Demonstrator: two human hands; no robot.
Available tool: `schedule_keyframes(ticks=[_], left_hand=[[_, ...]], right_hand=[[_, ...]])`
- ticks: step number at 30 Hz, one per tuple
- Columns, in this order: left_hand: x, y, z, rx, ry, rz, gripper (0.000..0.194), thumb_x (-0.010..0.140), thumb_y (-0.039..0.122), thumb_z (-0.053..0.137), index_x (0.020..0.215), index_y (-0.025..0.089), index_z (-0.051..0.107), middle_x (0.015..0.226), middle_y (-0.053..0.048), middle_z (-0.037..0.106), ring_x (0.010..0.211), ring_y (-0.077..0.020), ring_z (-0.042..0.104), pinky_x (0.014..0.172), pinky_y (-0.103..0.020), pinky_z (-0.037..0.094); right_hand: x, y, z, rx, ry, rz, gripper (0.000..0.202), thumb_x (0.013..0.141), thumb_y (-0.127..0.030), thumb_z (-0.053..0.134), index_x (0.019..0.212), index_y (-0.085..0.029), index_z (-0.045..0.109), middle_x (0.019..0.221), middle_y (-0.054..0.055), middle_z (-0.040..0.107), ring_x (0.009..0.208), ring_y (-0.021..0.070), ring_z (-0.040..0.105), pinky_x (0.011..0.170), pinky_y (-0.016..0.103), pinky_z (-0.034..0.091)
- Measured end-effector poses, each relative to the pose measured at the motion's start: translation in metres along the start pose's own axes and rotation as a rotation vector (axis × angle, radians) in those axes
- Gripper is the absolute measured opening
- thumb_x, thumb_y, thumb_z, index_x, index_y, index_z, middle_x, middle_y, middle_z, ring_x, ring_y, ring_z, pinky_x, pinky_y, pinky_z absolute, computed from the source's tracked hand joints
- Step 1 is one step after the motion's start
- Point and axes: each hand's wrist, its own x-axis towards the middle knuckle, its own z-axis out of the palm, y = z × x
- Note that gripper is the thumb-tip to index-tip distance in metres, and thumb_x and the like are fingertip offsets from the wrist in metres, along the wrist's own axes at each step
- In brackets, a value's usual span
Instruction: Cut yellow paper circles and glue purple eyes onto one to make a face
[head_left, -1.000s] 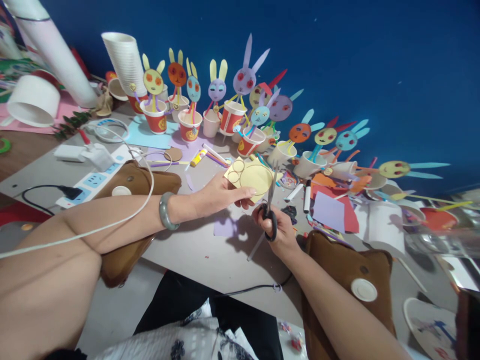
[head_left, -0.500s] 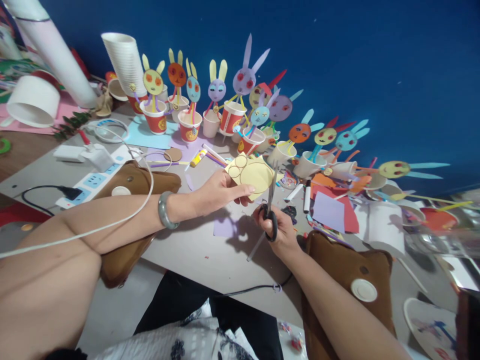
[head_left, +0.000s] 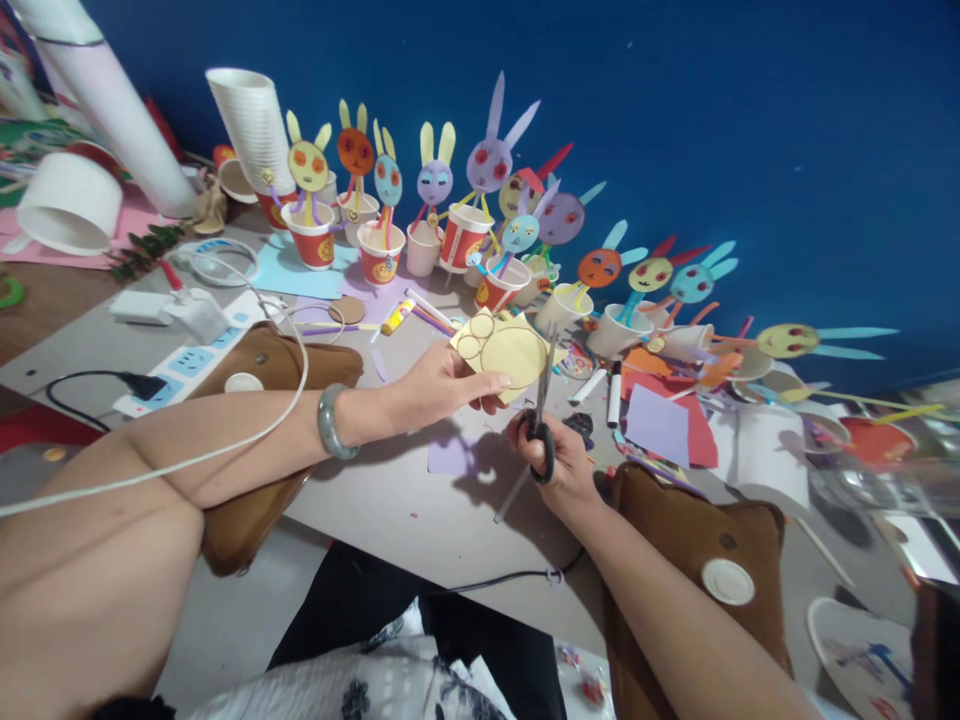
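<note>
My left hand (head_left: 450, 387) pinches a pale yellow paper (head_left: 514, 358) by its lower left part, thumb on top. One large circle and several smaller ones are drawn on the sheet. My right hand (head_left: 555, 460) is wrapped round the black handles of a pair of scissors (head_left: 541, 440), whose blades point up along the paper's right edge. A purple paper piece (head_left: 451, 452) lies on the table below my left hand.
Paper cups (head_left: 313, 238) bearing rabbit-faced paper figures stand along the blue wall. Brown cushions (head_left: 694, 560) flank the work area. A power strip (head_left: 187, 362) lies left, with a white cable (head_left: 225, 447) across my left forearm. Markers (head_left: 614, 393) and paper scraps lie right.
The right edge of the yellow paper at the scissor blades looks slightly different, its upper right corner now less visible. Both hands stay in nearly the same place.
</note>
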Motion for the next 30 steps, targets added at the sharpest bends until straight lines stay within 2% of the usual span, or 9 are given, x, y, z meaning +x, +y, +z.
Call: schedule_keyframes(ticks=[7, 18, 30], left_hand=[[0.001, 0.001, -0.002, 0.014, 0.01, 0.008, 0.016, 0.087, 0.025, 0.064, 0.076, 0.014, 0.066, 0.067, -0.001, 0.067, 0.066, -0.0099, 0.063, 0.066, -0.021, 0.052], [0.005, -0.01, -0.007, 0.028, -0.012, 0.088, 0.019, 0.086, 0.029, 0.064, 0.079, 0.011, 0.068, 0.072, -0.004, 0.068, 0.066, -0.0104, 0.063, 0.065, -0.022, 0.053], [0.006, -0.011, -0.007, -0.017, 0.011, 0.099, 0.016, 0.085, 0.027, 0.065, 0.082, 0.011, 0.069, 0.07, -0.003, 0.068, 0.065, -0.0091, 0.063, 0.062, -0.02, 0.053]], right_hand=[[0.0, 0.004, -0.001, 0.031, 0.002, -0.012, 0.048, 0.083, -0.065, 0.065, 0.066, -0.022, 0.051, 0.065, -0.001, 0.053, 0.061, 0.0151, 0.044, 0.061, 0.032, 0.035], [0.0, 0.005, -0.001, 0.051, 0.004, -0.028, 0.042, 0.084, -0.056, 0.067, 0.066, -0.021, 0.052, 0.065, -0.001, 0.054, 0.061, 0.0143, 0.045, 0.06, 0.03, 0.035], [0.0, 0.005, -0.001, 0.034, 0.011, 0.005, 0.048, 0.082, -0.065, 0.065, 0.065, -0.022, 0.052, 0.062, -0.001, 0.052, 0.061, 0.0151, 0.044, 0.059, 0.031, 0.035]])
